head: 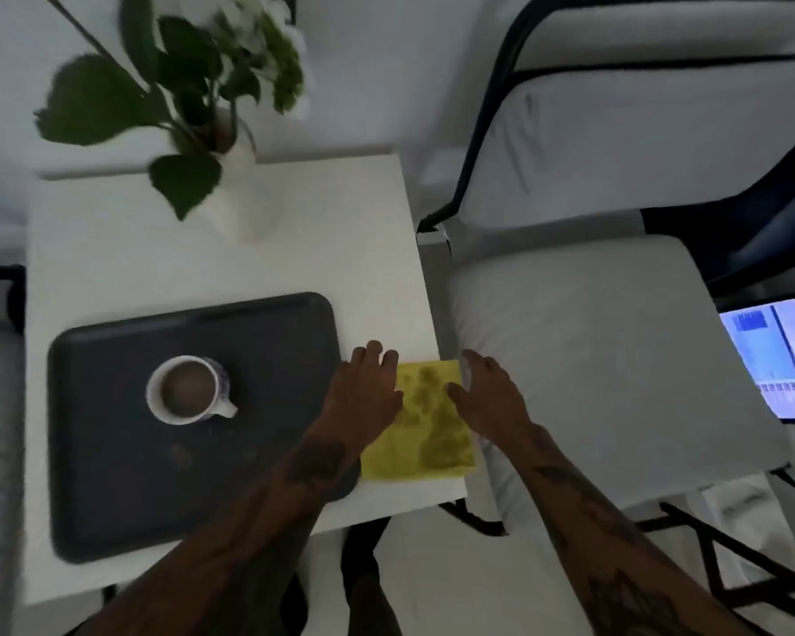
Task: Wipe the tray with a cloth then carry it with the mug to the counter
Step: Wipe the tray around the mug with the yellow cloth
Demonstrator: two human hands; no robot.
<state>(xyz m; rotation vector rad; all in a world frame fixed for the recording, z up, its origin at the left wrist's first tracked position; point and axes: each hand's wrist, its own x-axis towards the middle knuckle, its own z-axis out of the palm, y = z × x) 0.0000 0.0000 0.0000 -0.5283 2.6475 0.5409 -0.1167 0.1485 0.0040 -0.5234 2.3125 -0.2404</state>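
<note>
Both hands, the left and right, lie open and flat on the yellow cloth beside the tray, gripping nothing, apparently smoothing it for wiping.

Mug alone on tray

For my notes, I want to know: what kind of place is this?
Probably a room in a home, perhaps a living room: a small white table with a potted plant, cushioned seating beside it, and a lit laptop.
</note>
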